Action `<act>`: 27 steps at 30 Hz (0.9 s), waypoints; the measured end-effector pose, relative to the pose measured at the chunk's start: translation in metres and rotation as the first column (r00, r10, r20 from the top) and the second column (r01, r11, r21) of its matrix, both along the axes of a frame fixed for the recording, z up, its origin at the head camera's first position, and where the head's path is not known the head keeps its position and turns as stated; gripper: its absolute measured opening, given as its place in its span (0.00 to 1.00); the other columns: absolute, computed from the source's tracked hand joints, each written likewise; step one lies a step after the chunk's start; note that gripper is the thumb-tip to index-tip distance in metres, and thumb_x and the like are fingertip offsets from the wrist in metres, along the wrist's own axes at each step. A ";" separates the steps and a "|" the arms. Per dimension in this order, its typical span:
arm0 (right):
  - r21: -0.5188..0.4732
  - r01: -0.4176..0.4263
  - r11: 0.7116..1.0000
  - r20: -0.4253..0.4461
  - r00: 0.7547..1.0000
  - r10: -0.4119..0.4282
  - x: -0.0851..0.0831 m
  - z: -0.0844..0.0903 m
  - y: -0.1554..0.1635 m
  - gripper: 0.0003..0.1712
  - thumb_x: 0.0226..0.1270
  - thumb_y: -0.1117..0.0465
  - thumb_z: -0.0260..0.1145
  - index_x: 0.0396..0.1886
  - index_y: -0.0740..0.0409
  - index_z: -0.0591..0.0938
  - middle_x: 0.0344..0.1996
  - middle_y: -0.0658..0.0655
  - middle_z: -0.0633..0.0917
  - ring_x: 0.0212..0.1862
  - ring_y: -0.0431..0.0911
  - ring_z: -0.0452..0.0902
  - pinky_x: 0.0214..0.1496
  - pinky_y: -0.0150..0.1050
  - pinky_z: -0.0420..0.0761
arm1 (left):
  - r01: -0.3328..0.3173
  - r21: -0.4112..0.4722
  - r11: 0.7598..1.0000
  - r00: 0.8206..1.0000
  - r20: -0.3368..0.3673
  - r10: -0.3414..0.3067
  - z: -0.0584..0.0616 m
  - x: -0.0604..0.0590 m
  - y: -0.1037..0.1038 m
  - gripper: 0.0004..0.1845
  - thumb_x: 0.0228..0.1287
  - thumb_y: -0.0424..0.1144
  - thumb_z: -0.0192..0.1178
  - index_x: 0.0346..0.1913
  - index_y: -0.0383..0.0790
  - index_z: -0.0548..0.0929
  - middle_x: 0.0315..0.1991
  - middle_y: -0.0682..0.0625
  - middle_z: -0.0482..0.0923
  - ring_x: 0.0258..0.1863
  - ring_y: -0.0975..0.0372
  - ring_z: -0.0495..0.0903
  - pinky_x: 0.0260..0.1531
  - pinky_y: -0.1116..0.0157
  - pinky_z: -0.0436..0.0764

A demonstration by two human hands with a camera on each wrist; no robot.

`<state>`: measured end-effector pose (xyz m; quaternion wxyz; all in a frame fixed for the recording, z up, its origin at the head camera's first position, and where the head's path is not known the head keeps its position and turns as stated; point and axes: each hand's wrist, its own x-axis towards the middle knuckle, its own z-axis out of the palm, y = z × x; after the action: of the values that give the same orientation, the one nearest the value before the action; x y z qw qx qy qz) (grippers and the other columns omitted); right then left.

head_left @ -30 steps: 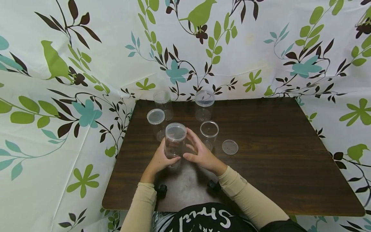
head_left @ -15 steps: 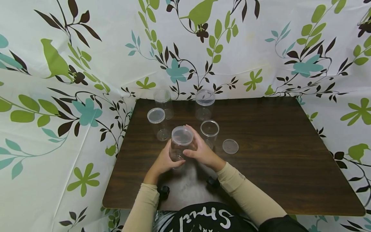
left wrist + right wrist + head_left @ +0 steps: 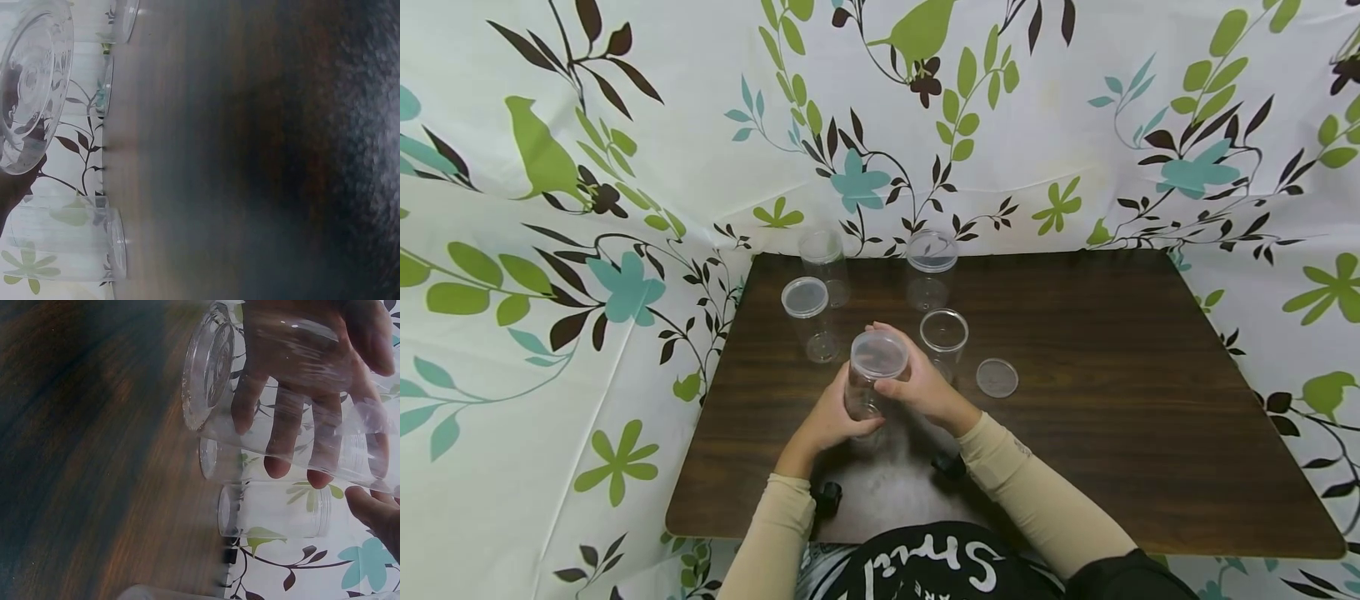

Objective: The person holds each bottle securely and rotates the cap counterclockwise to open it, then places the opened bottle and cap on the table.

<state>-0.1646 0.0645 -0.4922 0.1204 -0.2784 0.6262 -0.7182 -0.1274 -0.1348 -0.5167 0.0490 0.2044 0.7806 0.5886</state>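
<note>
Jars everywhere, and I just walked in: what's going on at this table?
A person at a brown table holds a clear lidded jar in both hands: the left hand grips its lower part, the right hand wraps round near the lid. Three more lidded jars stand behind it, plus an open jar with a loose lid lying beside it.

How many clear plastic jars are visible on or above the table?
5: one held in both hands, one open beside it, one lidded at left, two at the back.
</note>
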 end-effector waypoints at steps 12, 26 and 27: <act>-0.102 -0.058 0.993 0.070 0.995 0.065 -0.003 -0.001 -0.001 0.71 0.51 0.33 0.76 0.81 0.64 0.49 0.78 0.67 0.58 0.74 0.64 0.58 0.69 0.36 0.69 | -0.019 0.005 1.000 1.000 -0.011 0.019 -0.003 -0.002 -0.002 0.51 0.47 0.26 0.78 0.74 0.31 0.60 0.66 0.36 0.72 0.62 0.48 0.75 0.63 0.52 0.74; -0.053 -0.100 0.994 0.029 0.994 0.101 0.013 0.001 0.008 0.66 0.62 0.37 0.72 0.81 0.64 0.43 0.80 0.65 0.47 0.80 0.60 0.45 0.76 0.63 0.53 | -0.093 0.040 0.995 0.995 0.039 0.092 -0.002 -0.004 -0.021 0.53 0.49 0.26 0.77 0.76 0.32 0.56 0.68 0.34 0.68 0.65 0.43 0.71 0.67 0.44 0.67; -0.041 -0.103 0.994 0.018 0.994 0.103 0.014 0.001 0.009 0.65 0.62 0.38 0.72 0.81 0.64 0.44 0.81 0.64 0.47 0.80 0.60 0.45 0.76 0.63 0.53 | -0.097 0.040 0.995 0.995 0.041 0.095 -0.003 -0.004 -0.022 0.53 0.49 0.26 0.77 0.76 0.32 0.56 0.68 0.33 0.68 0.65 0.43 0.71 0.67 0.43 0.66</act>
<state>-0.1504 0.0730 -0.4909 0.1581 -0.3054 0.5952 -0.7263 -0.1312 -0.1566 -0.5196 0.0317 0.1562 0.7760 0.6103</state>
